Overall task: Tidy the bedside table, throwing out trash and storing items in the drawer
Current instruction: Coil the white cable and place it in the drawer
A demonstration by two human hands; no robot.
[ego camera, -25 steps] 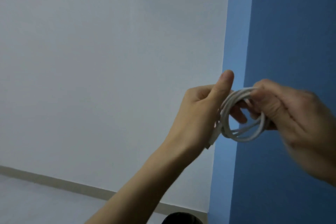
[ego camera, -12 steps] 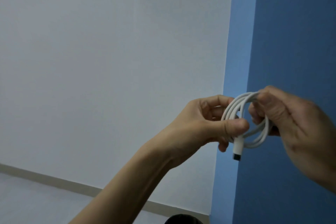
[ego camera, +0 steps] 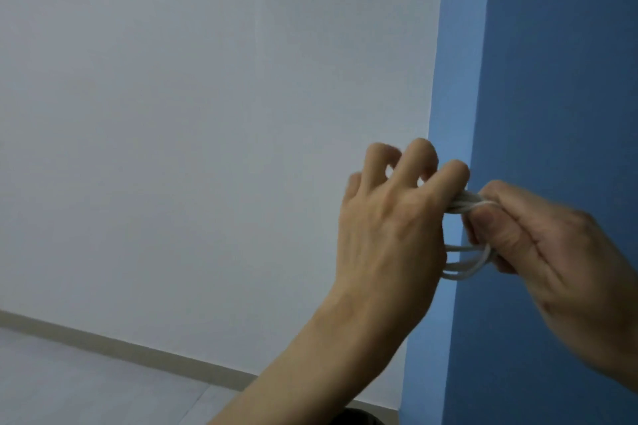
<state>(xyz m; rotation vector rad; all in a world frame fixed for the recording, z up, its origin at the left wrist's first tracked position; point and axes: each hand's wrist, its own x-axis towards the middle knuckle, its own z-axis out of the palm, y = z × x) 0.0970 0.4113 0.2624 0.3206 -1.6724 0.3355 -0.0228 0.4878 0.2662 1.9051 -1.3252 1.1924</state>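
A coiled white cable point(ego camera: 464, 266) is held up in the air between both hands, in front of the wall corner. My left hand point(ego camera: 390, 228) shows its back to the camera, fingers curled over the top of the coil, and it hides most of the loops. My right hand point(ego camera: 538, 252) pinches the coil from the right side, thumb on top. The cable's plug end is hidden. The bedside table and drawer are out of view.
A pale grey wall point(ego camera: 207, 114) fills the left, meeting a blue wall point(ego camera: 552, 62) at a corner on the right. A skirting board point(ego camera: 103, 345) and floor run along the bottom left. A dark round object point(ego camera: 359, 419) peeks in at the bottom edge.
My left hand has turned over, from thumb pressed on the coil with the plug hanging below, to its back facing me with fingers over the top. The plug end has gone out of sight.
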